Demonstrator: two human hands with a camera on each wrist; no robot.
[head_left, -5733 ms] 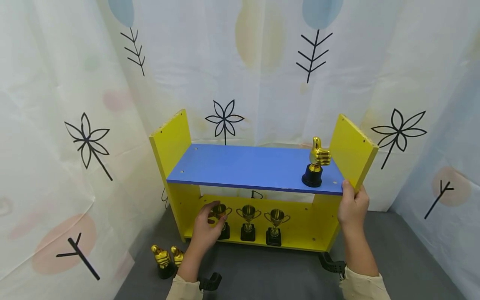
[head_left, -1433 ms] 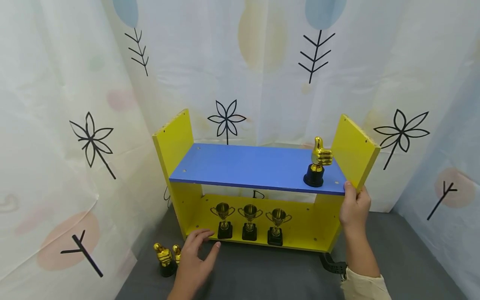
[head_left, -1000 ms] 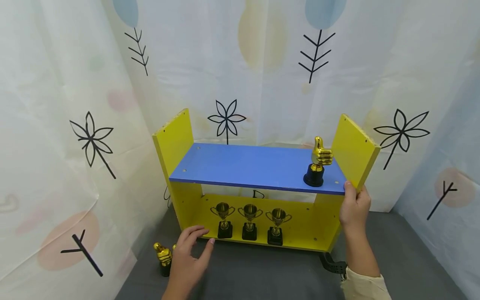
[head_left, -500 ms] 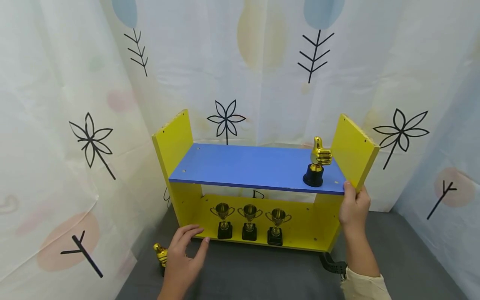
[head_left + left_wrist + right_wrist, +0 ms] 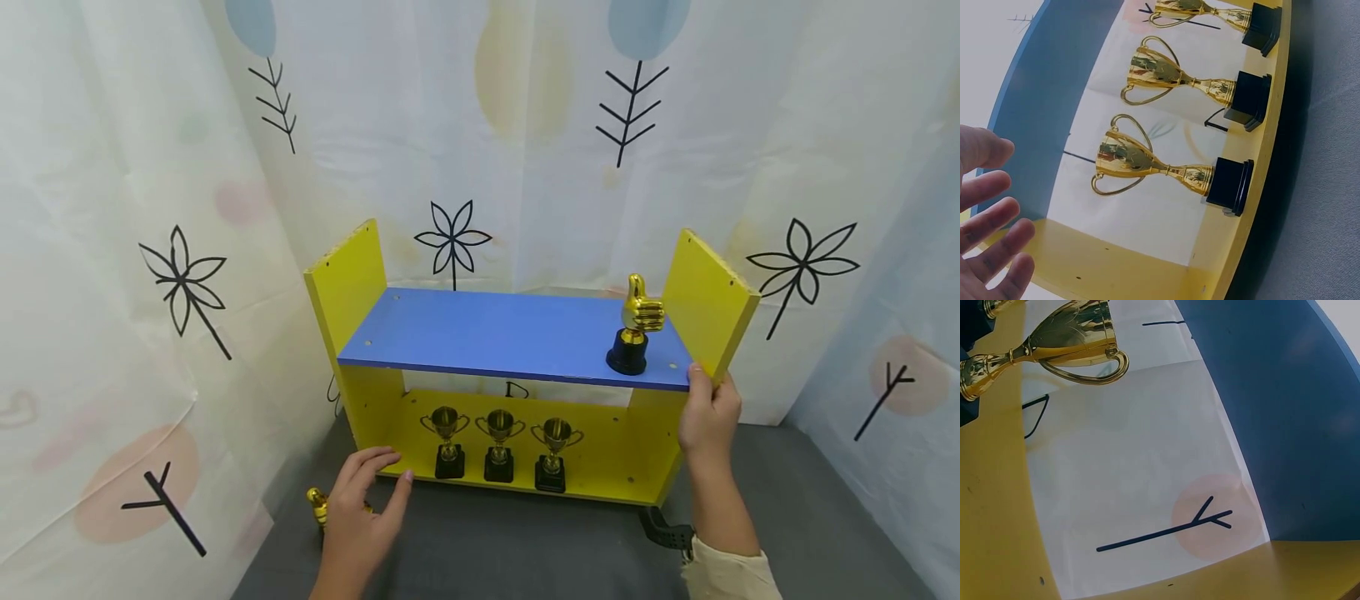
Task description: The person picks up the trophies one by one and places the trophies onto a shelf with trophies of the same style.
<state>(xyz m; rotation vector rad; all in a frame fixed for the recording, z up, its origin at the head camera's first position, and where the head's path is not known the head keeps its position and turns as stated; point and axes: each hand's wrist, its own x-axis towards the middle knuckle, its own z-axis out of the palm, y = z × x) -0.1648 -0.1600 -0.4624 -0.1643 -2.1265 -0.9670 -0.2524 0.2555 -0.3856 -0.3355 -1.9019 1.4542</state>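
Observation:
My left hand (image 5: 358,518) hovers in front of the lower left corner of a yellow and blue shelf (image 5: 510,329), fingers spread and holding nothing. The left wrist view shows its fingers apart from the cups. Three gold trophy cups on black bases stand upright in a row on the lower board: the left cup (image 5: 448,442), middle cup (image 5: 498,443) and right cup (image 5: 552,454). At the right end my right hand (image 5: 708,421) grips the shelf's side panel, thumb at the blue board's front corner. A gold thumbs-up trophy (image 5: 632,321) stands on the blue board's right side.
On the grey table (image 5: 510,550), another gold thumbs-up trophy (image 5: 318,504) is mostly hidden behind my left hand, with a bit of gold showing between the fingers. A patterned white curtain (image 5: 525,167) surrounds the back and sides.
My left hand was at the left cup 5.7 s ago; it has let go and drawn back left and down, now covering more of the trophies on the table. The right hand keeps its grip.

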